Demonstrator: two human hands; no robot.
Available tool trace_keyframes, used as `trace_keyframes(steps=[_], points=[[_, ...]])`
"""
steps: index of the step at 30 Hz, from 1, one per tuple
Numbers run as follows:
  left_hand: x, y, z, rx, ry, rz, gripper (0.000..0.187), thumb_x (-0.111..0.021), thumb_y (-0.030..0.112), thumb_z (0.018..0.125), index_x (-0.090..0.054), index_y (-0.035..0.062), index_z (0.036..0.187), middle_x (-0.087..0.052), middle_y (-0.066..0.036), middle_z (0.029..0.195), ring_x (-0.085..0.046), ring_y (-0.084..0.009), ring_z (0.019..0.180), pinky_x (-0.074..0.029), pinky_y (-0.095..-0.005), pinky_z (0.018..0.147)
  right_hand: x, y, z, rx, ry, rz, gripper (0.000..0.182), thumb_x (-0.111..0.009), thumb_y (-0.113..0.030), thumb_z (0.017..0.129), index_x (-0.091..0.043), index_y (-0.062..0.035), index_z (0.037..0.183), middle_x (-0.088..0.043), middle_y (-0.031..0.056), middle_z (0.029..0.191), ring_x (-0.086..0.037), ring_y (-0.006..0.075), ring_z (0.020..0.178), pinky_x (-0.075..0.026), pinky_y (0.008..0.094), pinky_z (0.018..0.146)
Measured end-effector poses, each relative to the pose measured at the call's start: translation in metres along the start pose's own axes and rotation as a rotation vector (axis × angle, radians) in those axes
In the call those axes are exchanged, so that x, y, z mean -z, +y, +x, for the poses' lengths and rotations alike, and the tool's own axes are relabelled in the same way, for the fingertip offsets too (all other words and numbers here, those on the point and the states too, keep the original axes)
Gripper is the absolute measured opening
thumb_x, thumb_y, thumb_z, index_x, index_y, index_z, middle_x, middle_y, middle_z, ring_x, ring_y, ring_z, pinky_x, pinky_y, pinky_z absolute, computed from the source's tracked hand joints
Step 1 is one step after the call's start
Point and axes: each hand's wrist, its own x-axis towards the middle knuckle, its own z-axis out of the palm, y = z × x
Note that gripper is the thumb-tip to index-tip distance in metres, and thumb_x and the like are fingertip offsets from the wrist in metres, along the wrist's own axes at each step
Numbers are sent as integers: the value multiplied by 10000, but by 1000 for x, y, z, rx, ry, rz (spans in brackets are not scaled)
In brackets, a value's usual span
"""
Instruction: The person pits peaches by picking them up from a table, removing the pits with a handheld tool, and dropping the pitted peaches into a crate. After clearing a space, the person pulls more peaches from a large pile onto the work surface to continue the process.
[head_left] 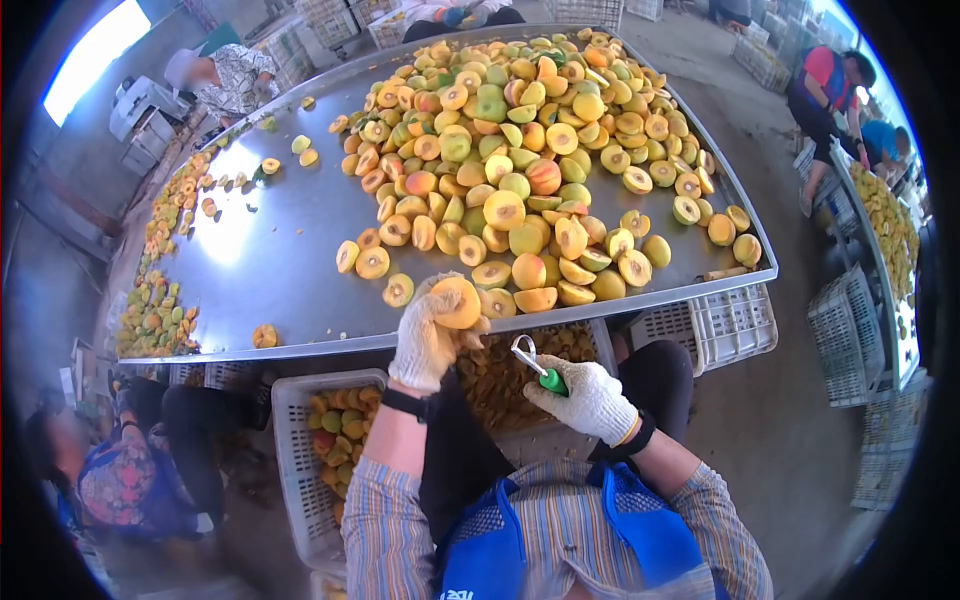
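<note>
Gloved fingers of the left hand (425, 345) curl around a yellow fruit (457, 302) at the metal table's (290, 300) near edge, while the right hand (590, 400) grips a green-handled loop tool (551, 380) just beside it. White lettering (457, 595) marks the blue apron (485, 550) — cut off, not surely legible.

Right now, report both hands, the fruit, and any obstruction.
Left hand holding yellow fruit at table's near edge. Right hand gripping green-handled tool, apart from fruit. No obstruction visible between.

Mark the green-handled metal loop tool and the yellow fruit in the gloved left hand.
Green-handled metal loop tool (551, 380): head view, on its handle.
Yellow fruit (457, 303): head view, middle of visible side.
</note>
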Motion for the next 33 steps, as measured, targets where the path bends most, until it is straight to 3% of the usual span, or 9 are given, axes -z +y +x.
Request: trace_keyframes(steps=[1, 3, 5, 8, 12, 21, 28, 31, 33], points=[[-10, -8, -15, 23, -13, -141, 496, -643, 165, 844, -497, 51, 1303, -661, -202, 970, -684, -318, 659, -554, -336, 478, -2, -5, -3, 2, 0, -1, 432, -652, -426, 899, -630, -210, 1272, -697, 178, 828, -690, 378, 792, -553, 453, 706], [-15, -32, -35, -45, -80, -210, 436, -629, 276, 911, -549, 29, 1262, -660, -192, 1052, -680, -295, 870, -586, -375, 644, -6, -12, -10, 59, 38, 34, 453, -651, -423, 900, -612, -219, 1302, -693, 178, 801, -687, 382, 748, -553, 452, 674], [-32, -41, -54, -32, -81, -349, 478, -548, 420, 991, -565, 32, 1270, -653, -202, 1067, -656, -337, 823, -559, -416, 709, -14, -10, -15, 95, 80, 8, 433, -654, -413, 898, -620, -203, 1276, -691, 179, 793, -684, 383, 725, -552, 457, 658], [-38, -59, -69, -115, 23, -287, 530, -479, 480, 1021, -568, 20, 1271, -655, -210, 1092, -652, -330, 901, -544, -435, 831, -22, -3, -20, 166, 161, -92, 387, -664, -376, 890, -637, -129, 1186, -690, 192, 789, -685, 378, 718, -551, 468, 651], [-51, -59, -84, -153, -34, -215, 532, -473, 470, 1027, -567, 7, 1271, -652, -216, 1135, -647, -322, 982, -534, -435, 876, -25, 3, -27, 262, 218, -89, 393, -675, -350, 880, -637, -117, 1194, -691, 185, 781, -686, 374, 710, -551, 467, 645], [-61, -77, -102, -132, -19, -349, 459, -484, 389, 1020, -604, -12, 1207, -670, -178, 1057, -667, -344, 934, -557, -467, 807, -33, 22, -30, 190, 116, -288, 356, -676, -247, 839, -663, -117, 1171, -691, 155, 761, -684, 358, 690, -558, 451, 639], [-72, -74, -110, -62, 150, -137, 458, -546, 440, 1001, -643, -7, 1036, -685, -168, 911, -684, -331, 753, -582, -406, 649, -24, 18, -38, 244, 56, -202, 228, -758, -281, 764, -715, -100, 897, -681, 155, 728, -684, 363, 699, -561, 437, 621], [-79, -67, -110, -42, 140, -193, 430, -559, 421, 998, -646, 0, 997, -686, -163, 872, -683, -320, 718, -580, -397, 633, -35, 20, -42, 157, -158, -120, 281, -791, -323, 752, -707, -86, 877, -679, 147, 715, -684, 358, 687, -560, 426, 619], [-77, -66, -110, -84, 102, -140, 421, -567, 414, 995, -650, 2, 973, -685, -166, 867, -683, -317, 721, -577, -394, 631, -30, 16, -44, 194, -149, -95, 295, -794, -341, 761, -707, -82, 874, -679, 149, 718, -682, 356, 678, -559, 417, 619]])
